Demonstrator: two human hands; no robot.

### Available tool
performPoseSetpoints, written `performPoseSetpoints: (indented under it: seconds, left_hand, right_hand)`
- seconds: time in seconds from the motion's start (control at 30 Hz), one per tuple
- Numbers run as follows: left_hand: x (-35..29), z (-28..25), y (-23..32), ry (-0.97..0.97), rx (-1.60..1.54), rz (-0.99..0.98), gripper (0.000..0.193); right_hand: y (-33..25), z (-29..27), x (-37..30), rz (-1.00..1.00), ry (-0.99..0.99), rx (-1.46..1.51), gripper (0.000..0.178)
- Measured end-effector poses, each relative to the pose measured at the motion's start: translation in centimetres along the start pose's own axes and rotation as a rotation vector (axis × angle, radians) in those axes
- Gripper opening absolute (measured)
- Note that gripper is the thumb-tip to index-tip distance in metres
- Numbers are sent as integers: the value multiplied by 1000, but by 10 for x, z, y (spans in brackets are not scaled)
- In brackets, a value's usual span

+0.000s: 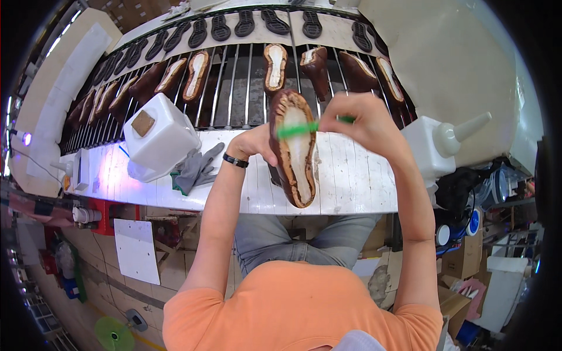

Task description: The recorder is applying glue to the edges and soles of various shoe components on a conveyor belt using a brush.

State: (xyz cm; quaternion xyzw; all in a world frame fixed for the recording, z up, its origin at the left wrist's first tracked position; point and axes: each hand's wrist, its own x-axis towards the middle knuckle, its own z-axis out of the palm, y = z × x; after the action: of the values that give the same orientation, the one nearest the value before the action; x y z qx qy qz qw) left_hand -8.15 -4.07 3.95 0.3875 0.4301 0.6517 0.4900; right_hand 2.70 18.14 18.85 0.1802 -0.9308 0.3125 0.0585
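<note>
My left hand point(253, 143) grips a brown shoe upper point(288, 169) by its side, above the front edge of the white table. Its underside faces up, showing a pale insole board with a tan folded-in margin around it. In the closed fingers of my right hand point(366, 120) is a green-handled brush point(297, 129), smeared by motion. The brush lies across the underside toward the wider end; its bristles cannot be made out.
Beyond the white table point(351, 187), a rod rack point(234, 88) carries several brown shoe uppers point(275, 67). Black soles point(244, 23) line a strip behind it. A white plastic jug point(161, 140) and grey gloves point(199, 169) are left; a white nozzle bottle point(426, 146) stands right.
</note>
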Motion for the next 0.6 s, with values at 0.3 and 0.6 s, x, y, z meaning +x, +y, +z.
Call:
performPoseSetpoints:
  seconds: [0.3,0.6]
  left_hand:
    - [-55,-40,-70,566,166,54,108]
    - [-9,34,-77,370,-559,353,86]
  right_hand:
    - [45,-9,-193,621,476,34,19]
    - [89,25,-314,1219,760,-413,19]
